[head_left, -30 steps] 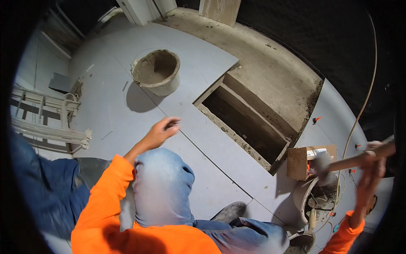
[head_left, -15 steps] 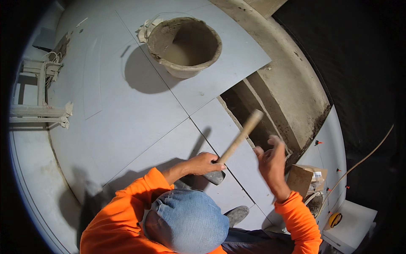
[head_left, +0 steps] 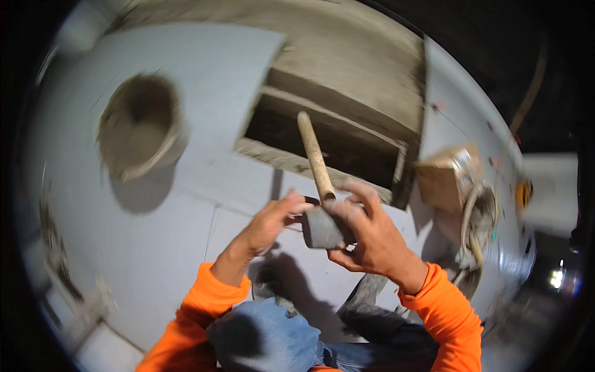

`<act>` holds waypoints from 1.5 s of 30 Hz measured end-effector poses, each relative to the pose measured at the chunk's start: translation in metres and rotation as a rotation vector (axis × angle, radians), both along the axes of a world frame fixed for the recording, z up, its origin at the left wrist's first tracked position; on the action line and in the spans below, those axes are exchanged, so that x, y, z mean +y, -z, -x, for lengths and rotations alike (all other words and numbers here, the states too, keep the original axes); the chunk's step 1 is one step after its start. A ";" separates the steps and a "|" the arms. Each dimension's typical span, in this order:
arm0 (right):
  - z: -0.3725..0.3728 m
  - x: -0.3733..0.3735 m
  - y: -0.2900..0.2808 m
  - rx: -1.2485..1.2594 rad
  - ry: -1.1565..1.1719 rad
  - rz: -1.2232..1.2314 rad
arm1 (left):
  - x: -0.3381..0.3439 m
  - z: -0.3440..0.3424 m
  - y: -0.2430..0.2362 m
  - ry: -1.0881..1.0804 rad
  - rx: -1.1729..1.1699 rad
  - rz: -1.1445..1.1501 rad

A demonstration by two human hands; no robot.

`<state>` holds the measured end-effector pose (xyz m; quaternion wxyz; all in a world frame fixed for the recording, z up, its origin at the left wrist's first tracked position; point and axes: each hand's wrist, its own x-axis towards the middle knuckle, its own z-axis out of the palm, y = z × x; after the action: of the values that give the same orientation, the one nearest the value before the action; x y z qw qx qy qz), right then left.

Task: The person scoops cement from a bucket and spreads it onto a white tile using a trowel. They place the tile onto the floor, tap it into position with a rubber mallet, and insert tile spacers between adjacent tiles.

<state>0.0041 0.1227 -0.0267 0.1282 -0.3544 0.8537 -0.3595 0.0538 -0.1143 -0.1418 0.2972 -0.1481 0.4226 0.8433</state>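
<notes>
A mallet has its wooden handle pointing up across the floor opening and its grey head low between my hands. My right hand grips the head, fingers wrapped round it. My left hand is at the head's left side with fingers loosely bent and apart; whether the fingertips touch it is hard to tell. My denim-covered knee is below them.
A mortar-caked bucket stands on large grey tiles. Beyond my hands lies a rectangular concrete pit. At right are a cardboard box, a cluttered container, small red tile pieces and a hose.
The mallet now stands more upright between my hands. My right hand has closed on its head, while my left hand has loosened from it. The view has swung, shifting the bucket leftward.
</notes>
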 end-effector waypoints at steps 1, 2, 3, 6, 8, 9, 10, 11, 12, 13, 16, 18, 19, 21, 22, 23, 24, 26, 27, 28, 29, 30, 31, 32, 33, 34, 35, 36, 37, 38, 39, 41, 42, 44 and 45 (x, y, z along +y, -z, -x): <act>0.008 0.013 -0.006 0.086 0.079 0.040 | -0.002 0.011 0.007 0.093 0.274 0.047; 0.012 0.025 -0.010 0.146 0.194 0.114 | -0.001 0.024 0.020 0.177 0.353 0.177; 0.007 0.036 -0.016 0.089 0.340 0.123 | 0.003 0.024 0.032 0.244 0.383 0.407; 0.018 0.073 -0.023 0.056 0.580 0.195 | 0.019 0.036 0.081 0.399 0.784 1.076; 0.025 0.088 -0.026 -0.193 0.720 0.155 | 0.023 0.032 0.107 0.527 1.005 1.305; 0.027 0.094 -0.027 -0.183 0.696 0.147 | 0.026 0.028 0.116 0.603 1.058 1.338; 0.028 0.096 -0.028 -0.140 0.644 0.144 | 0.025 0.025 0.122 0.680 1.107 1.370; 0.025 0.094 -0.028 -0.149 0.648 0.133 | 0.027 0.025 0.127 0.769 1.109 1.369; 0.023 0.091 -0.028 -0.110 0.617 0.082 | 0.026 0.024 0.129 0.761 1.149 1.380; 0.017 0.088 -0.028 -0.180 0.632 0.078 | 0.026 0.024 0.130 0.788 1.156 1.386; -0.004 0.071 -0.021 -0.204 0.654 -0.010 | 0.025 0.027 0.128 0.866 1.135 1.373; -0.022 0.065 -0.017 -0.117 0.677 -0.015 | 0.027 0.027 0.128 0.881 1.142 1.366; -0.031 0.065 -0.017 -0.041 0.661 -0.094 | 0.027 0.025 0.129 0.859 1.159 1.374; -0.051 0.060 -0.016 -0.016 0.636 -0.229 | 0.026 0.022 0.132 0.821 1.204 1.379; -0.061 0.057 -0.017 -0.039 0.630 -0.287 | 0.027 0.024 0.134 0.804 1.240 1.414; -0.074 0.049 -0.017 -0.024 0.639 -0.307 | 0.026 0.023 0.136 0.799 1.279 1.438; -0.085 0.039 -0.015 -0.057 0.689 -0.304 | 0.027 0.021 0.139 0.802 1.311 1.456; -0.100 0.026 -0.012 -0.045 0.748 -0.288 | 0.027 0.019 0.143 0.782 1.297 1.441; -0.111 0.023 -0.012 0.021 0.816 -0.213 | 0.027 0.019 0.146 0.768 1.310 1.455; -0.119 0.018 -0.011 0.062 0.885 -0.150 | 0.026 0.019 0.149 0.779 1.298 1.472; -0.127 0.014 -0.009 0.104 0.954 -0.082 | 0.025 0.019 0.152 0.794 1.324 1.508; -0.132 0.011 -0.008 0.158 0.999 -0.046 | 0.024 0.021 0.155 0.755 1.401 1.516; -0.137 0.010 -0.006 0.207 1.037 -0.011 | 0.022 0.022 0.159 0.743 1.431 1.530; -0.141 0.010 -0.004 0.255 1.064 0.034 | 0.019 0.020 0.162 0.795 1.376 1.572; -0.145 0.011 -0.002 0.191 1.064 -0.015 | 0.017 0.021 0.166 0.792 1.426 1.582; -0.147 0.012 -0.001 0.132 1.075 -0.049 | 0.014 0.019 0.168 0.748 1.480 1.553; -0.149 0.013 0.000 0.085 1.089 -0.086 | 0.013 0.019 0.170 0.752 1.486 1.542; -0.151 0.016 0.001 0.199 1.087 -0.025 | 0.014 0.021 0.173 0.709 1.522 1.533; -0.153 0.018 0.002 0.300 1.079 0.036 | 0.014 0.021 0.175 0.751 1.513 1.585; -0.155 0.018 0.002 0.385 1.060 0.091 | 0.013 0.021 0.177 0.749 1.524 1.581; -0.156 0.021 0.002 0.340 1.068 0.076 | 0.013 0.022 0.178 0.740 1.548 1.561; -0.155 0.024 0.001 0.257 1.054 0.028 | 0.014 0.023 0.180 0.763 1.512 1.551; -0.154 0.026 0.000 0.203 1.027 0.005 | 0.014 0.023 0.181 0.804 1.457 1.553; -0.149 0.029 -0.002 0.084 1.012 -0.055 | 0.015 0.025 0.182 0.842 1.422 1.542; -0.150 0.029 -0.004 0.121 1.020 0.039 | 0.014 0.026 0.182 0.842 1.441 1.535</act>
<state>0.1542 0.1516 -0.0229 -0.1196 0.0846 0.9169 -0.3712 0.0274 -0.1003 -0.3238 0.0753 0.3826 0.9171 0.0832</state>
